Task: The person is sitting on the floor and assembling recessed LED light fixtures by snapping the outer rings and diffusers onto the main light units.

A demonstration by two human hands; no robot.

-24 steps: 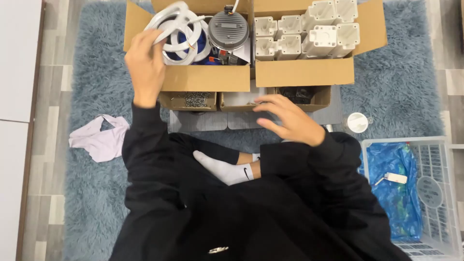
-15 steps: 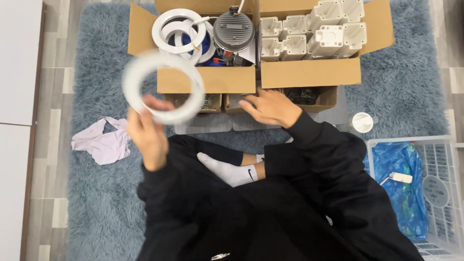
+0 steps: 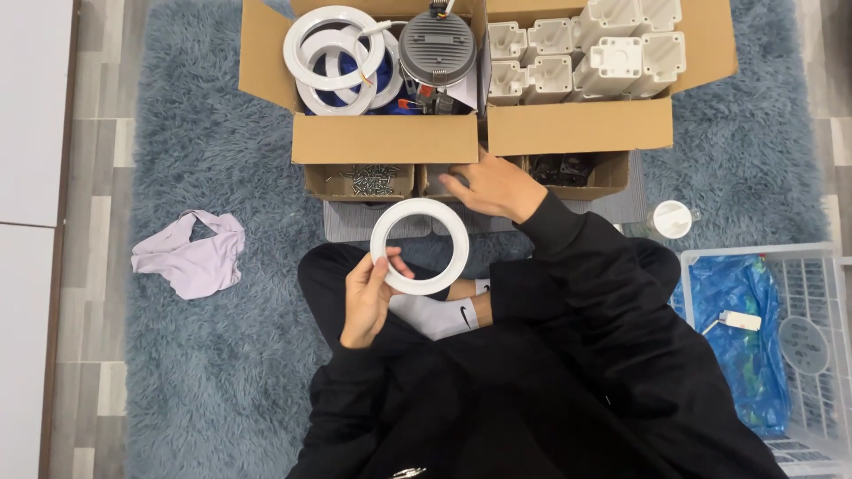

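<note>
My left hand (image 3: 368, 294) grips a white plastic ring (image 3: 420, 246) by its lower left rim, held flat over my lap. My right hand (image 3: 490, 186) reaches forward, fingers spread, into a small cardboard tray (image 3: 441, 182) just below the big box; what it touches there is hidden. The left cardboard box (image 3: 383, 137) holds more white rings (image 3: 334, 55) and a grey round finned part (image 3: 437, 48). Beside the middle tray, a small tray (image 3: 358, 181) holds several screws.
A second cardboard box (image 3: 579, 127) on the right holds several white plastic housings. A purple cloth (image 3: 191, 257) lies on the blue shaggy rug at left. A white basket (image 3: 792, 344) with a blue bag stands at right, a small white round cap (image 3: 672, 219) near it.
My left hand lifted a white ring out of the left box and brought it down to my lap. My right hand moved forward to the small tray.
</note>
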